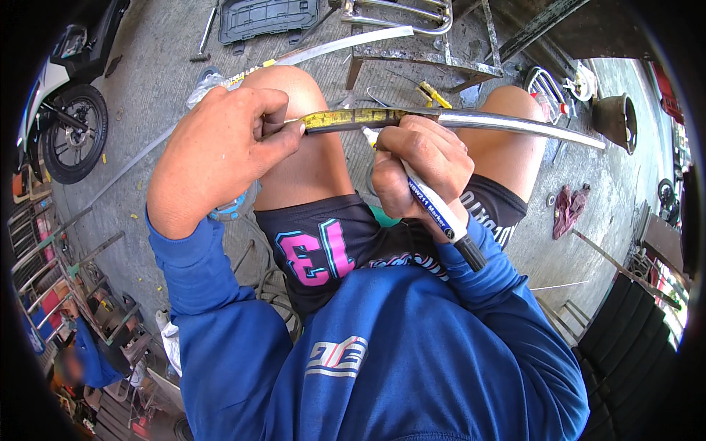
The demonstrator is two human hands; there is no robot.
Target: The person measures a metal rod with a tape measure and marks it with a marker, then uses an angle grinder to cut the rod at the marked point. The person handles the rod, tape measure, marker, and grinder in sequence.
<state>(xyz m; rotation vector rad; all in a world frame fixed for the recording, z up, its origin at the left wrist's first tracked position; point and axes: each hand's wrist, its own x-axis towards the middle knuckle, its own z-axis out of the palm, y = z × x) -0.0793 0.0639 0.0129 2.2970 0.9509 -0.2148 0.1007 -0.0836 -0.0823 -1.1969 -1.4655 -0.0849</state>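
A shiny metal tube (515,123) lies across above my bare knees. Along its left part runs a yellow tape measure blade (342,117), dirty and worn. My left hand (220,140) pinches the left end of the blade between thumb and fingers; whether it also grips the tube there is hidden. My right hand (423,165) is closed around a white marker (430,198), its dark cap on the back end. The marker's tip is at the lower edge of the tape and tube, and the right fingers rest against the tube.
A metal work stand (419,62) with bent tubing on it stands ahead. Around it are a dark plastic case (266,22), a hammer (204,44) and a yellow-handled tool (434,94). A motorcycle (76,132) is at left, a maroon cloth (570,209) at right.
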